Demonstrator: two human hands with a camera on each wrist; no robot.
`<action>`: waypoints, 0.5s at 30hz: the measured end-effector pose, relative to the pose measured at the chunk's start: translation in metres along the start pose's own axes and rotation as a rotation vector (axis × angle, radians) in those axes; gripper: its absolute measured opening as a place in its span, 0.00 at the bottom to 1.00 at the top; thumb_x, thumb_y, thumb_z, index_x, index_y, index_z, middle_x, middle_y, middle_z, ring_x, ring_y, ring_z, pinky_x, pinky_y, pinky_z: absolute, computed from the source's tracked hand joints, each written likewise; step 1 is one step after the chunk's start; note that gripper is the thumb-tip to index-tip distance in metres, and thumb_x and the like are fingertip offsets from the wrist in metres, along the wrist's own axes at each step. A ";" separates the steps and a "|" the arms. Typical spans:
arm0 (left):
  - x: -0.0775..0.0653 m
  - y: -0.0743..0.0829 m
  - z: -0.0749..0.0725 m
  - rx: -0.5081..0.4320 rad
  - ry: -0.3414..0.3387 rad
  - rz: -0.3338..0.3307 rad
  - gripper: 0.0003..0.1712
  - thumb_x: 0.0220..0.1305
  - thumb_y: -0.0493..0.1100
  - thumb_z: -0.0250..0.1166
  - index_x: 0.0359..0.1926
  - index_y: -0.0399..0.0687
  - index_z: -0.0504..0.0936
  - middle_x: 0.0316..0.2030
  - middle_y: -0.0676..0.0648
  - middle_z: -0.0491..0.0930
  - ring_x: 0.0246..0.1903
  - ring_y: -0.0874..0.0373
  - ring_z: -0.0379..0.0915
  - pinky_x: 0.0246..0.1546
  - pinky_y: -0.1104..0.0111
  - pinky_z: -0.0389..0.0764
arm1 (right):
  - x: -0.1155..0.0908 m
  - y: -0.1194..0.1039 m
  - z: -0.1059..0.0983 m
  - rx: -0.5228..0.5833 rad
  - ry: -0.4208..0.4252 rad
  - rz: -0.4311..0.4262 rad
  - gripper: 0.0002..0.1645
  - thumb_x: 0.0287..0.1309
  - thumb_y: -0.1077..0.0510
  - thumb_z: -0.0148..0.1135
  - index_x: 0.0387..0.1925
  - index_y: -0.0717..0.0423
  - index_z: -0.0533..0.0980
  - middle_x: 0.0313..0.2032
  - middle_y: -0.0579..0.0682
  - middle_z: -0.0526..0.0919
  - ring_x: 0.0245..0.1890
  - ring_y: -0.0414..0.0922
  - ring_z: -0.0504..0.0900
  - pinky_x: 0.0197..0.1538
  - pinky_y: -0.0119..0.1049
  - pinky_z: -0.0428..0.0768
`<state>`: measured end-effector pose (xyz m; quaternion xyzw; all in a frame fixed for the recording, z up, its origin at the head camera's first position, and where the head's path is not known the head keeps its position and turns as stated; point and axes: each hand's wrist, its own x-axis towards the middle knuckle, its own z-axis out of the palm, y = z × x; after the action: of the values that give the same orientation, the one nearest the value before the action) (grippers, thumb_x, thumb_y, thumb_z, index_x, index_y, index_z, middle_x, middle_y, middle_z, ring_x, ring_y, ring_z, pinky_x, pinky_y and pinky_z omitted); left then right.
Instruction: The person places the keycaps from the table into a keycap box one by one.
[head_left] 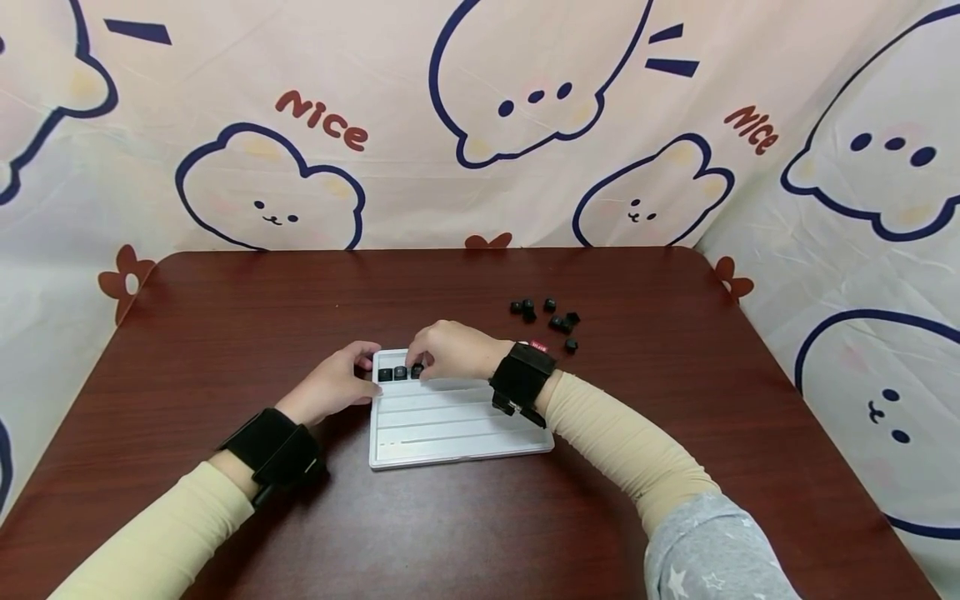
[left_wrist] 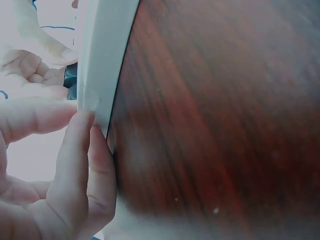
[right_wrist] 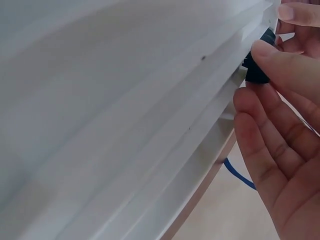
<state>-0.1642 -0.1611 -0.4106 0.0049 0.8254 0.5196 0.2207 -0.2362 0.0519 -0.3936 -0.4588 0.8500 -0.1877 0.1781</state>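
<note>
A white ridged tray (head_left: 457,429) lies on the table, with black keycaps (head_left: 386,374) in a row along its far-left part. My left hand (head_left: 341,385) holds the tray's left edge; in the left wrist view its fingertips (left_wrist: 84,116) meet at the white rim. Over the far row my right hand (head_left: 453,350) pinches another black keycap (right_wrist: 257,70) between thumb and fingers, beside the ones in the row. The right wrist view shows this keycap right at the tray's ridge, partly covered by the thumb.
Several loose black keycaps (head_left: 558,321) lie scattered on the brown table (head_left: 630,333), behind and to the right of the tray. A printed cloth (head_left: 405,192) hangs behind the table's far edge and along its sides.
</note>
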 end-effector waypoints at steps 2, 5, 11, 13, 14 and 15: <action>0.000 0.000 -0.001 0.003 0.002 0.002 0.39 0.63 0.26 0.65 0.72 0.27 0.60 0.55 0.31 0.67 0.51 0.41 0.71 0.46 0.57 0.84 | 0.001 -0.001 0.000 -0.003 0.001 0.003 0.13 0.57 0.65 0.75 0.46 0.58 0.86 0.44 0.49 0.86 0.38 0.39 0.79 0.44 0.27 0.76; -0.001 0.000 -0.001 0.000 0.003 0.004 0.39 0.62 0.26 0.65 0.72 0.27 0.60 0.55 0.30 0.67 0.51 0.41 0.71 0.46 0.57 0.84 | 0.001 -0.003 0.000 0.000 0.003 0.011 0.14 0.57 0.66 0.75 0.46 0.58 0.86 0.44 0.49 0.86 0.39 0.40 0.80 0.44 0.27 0.76; 0.000 -0.002 0.001 -0.005 0.009 0.008 0.38 0.62 0.26 0.65 0.71 0.27 0.61 0.55 0.31 0.67 0.51 0.42 0.72 0.46 0.58 0.84 | 0.001 -0.004 0.000 0.020 0.000 0.029 0.15 0.57 0.66 0.75 0.47 0.57 0.86 0.45 0.48 0.86 0.40 0.40 0.81 0.46 0.28 0.77; 0.000 -0.002 0.000 -0.003 0.010 0.015 0.38 0.62 0.25 0.65 0.71 0.27 0.61 0.55 0.31 0.68 0.51 0.42 0.72 0.46 0.58 0.84 | 0.001 -0.005 0.000 0.019 -0.004 0.034 0.15 0.57 0.66 0.75 0.47 0.56 0.86 0.45 0.48 0.86 0.40 0.40 0.81 0.46 0.28 0.78; 0.000 -0.002 0.000 -0.002 0.010 0.018 0.38 0.62 0.25 0.65 0.71 0.27 0.61 0.55 0.31 0.68 0.51 0.42 0.73 0.45 0.58 0.84 | 0.001 -0.005 0.000 0.019 -0.006 0.037 0.15 0.57 0.66 0.75 0.47 0.56 0.86 0.45 0.48 0.86 0.41 0.40 0.81 0.46 0.28 0.78; 0.000 -0.002 0.000 -0.003 0.009 0.020 0.38 0.62 0.25 0.65 0.71 0.27 0.61 0.55 0.30 0.68 0.51 0.42 0.73 0.45 0.58 0.84 | 0.001 -0.005 0.000 0.018 -0.007 0.039 0.15 0.57 0.66 0.75 0.47 0.56 0.86 0.45 0.48 0.86 0.41 0.40 0.82 0.46 0.28 0.78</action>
<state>-0.1636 -0.1622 -0.4122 0.0103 0.8256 0.5230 0.2116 -0.2330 0.0488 -0.3917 -0.4412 0.8564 -0.1903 0.1890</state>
